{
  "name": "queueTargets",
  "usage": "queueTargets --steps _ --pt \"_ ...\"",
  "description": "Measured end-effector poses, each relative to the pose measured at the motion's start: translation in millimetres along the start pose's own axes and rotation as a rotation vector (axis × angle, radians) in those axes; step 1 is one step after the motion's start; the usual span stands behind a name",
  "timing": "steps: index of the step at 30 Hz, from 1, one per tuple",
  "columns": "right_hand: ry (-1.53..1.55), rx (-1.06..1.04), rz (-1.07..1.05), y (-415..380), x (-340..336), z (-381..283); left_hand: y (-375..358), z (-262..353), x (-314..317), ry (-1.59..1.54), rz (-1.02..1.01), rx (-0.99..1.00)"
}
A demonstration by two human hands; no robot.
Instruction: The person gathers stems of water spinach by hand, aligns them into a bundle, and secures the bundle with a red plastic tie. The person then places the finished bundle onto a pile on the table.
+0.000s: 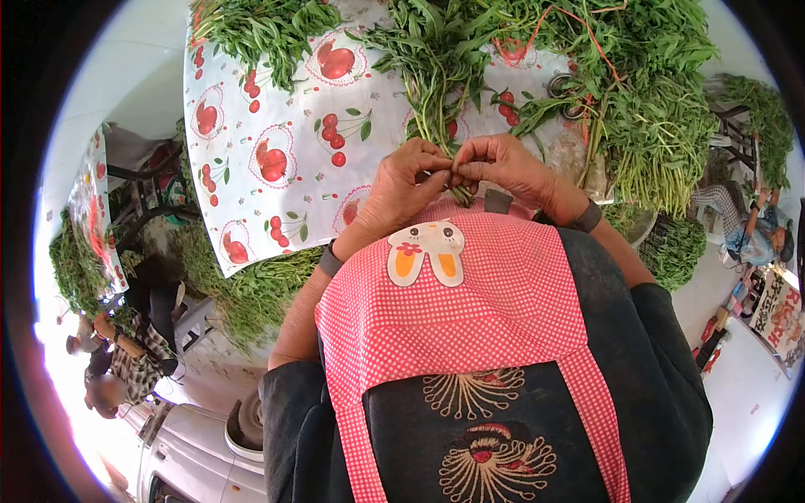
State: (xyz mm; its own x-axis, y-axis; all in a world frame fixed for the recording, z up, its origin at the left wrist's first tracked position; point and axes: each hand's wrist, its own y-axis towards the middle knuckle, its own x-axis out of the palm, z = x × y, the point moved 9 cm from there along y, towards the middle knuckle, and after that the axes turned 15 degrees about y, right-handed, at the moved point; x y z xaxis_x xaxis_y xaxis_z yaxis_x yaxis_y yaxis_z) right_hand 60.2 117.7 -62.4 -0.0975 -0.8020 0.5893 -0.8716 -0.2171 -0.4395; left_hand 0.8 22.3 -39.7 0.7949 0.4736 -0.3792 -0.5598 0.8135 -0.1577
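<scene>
A bunch of leafy greens (432, 105) lies on the table, its cut stem ends pointing toward my body. Around the stems, close to the lower ends, my left hand (408, 184) is closed, thumb and fingers pinched together. My right hand (507, 172) meets it there in a pinch, fingertips touching those of the left. Whatever is between the fingertips is too small to make out. Right of my hands, scissors (560, 85) lie partly under leaves, only their dark handles showing. Red string (587, 32) runs over the greens beyond them.
A large pile of greens (662, 109) covers the table's right side, and another heap (260, 29) lies at the far left. The table has a fruit-print cloth (289, 189). More greens (251, 298) lie below its left edge. Other people sit at both sides; a vehicle (197, 453) stands at lower left.
</scene>
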Motion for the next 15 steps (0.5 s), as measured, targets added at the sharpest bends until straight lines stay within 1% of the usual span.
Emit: queueTargets --steps 1,5,8,10,15 --pt "0.001 0.001 0.001 1 -1 0 0 2 0 0.071 -0.006 0.016" --pt "-0.057 0.003 0.021 1 -4 2 0 -1 1 0.084 0.010 0.062" --pt "-0.024 0.009 0.034 1 -6 3 -1 -4 1 0.017 0.027 0.004" --pt "0.009 0.012 0.049 1 -8 2 -4 -14 0 -0.163 0.064 -0.103" --pt "-0.001 0.010 0.054 1 -7 2 -4 -12 1 -0.123 0.020 -0.164"
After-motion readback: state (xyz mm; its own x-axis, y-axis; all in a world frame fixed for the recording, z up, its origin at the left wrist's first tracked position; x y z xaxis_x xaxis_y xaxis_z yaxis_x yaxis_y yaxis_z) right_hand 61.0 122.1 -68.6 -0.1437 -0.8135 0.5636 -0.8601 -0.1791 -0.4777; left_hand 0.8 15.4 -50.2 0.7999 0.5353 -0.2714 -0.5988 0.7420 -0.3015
